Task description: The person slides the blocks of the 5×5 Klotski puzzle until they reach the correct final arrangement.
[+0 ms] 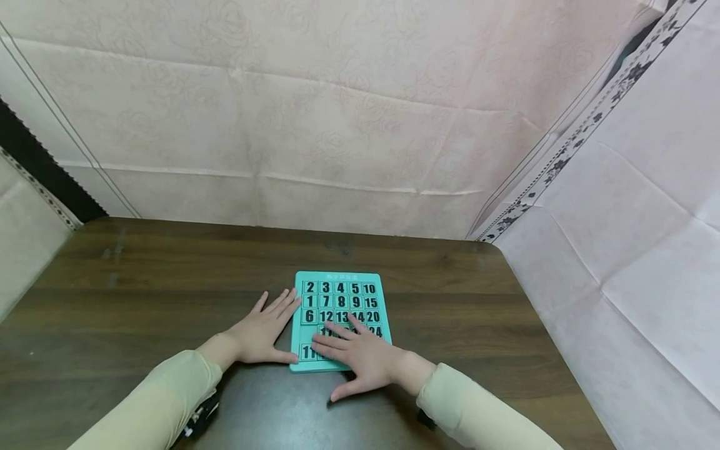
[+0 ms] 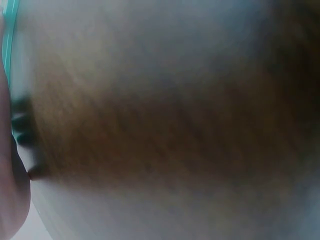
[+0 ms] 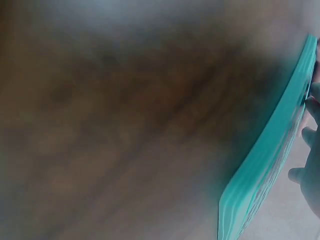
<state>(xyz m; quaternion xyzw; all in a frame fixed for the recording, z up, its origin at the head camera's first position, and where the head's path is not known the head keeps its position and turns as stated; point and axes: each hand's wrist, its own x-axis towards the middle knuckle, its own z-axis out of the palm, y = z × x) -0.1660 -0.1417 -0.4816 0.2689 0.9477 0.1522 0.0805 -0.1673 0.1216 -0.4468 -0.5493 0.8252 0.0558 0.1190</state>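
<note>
A teal number slide puzzle (image 1: pixel 340 278) lies flat on the wooden table, black numerals on its tiles. The top row reads 2, 3, 4, 5, 10. At its left edge rests my left hand (image 1: pixel 260 334), fingers spread and straight, with fingertips and thumb tip touching the side. My right hand (image 1: pixel 365 357) lies over the lower right part, its straight fingers on the tiles and its thumb off the near edge. Several lower tiles are hidden beneath it. The right wrist view shows the puzzle's thick side (image 3: pixel 270 140); the left wrist view catches only a sliver of teal.
The brown wooden table (image 1: pixel 169 275) extends around the puzzle on all sides. Pale patterned cloth (image 1: pixel 315 125) hangs behind the far edge, and white cloth (image 1: pixel 647 250) drapes on the right. A dark gap (image 1: pixel 39 162) shows at the far left.
</note>
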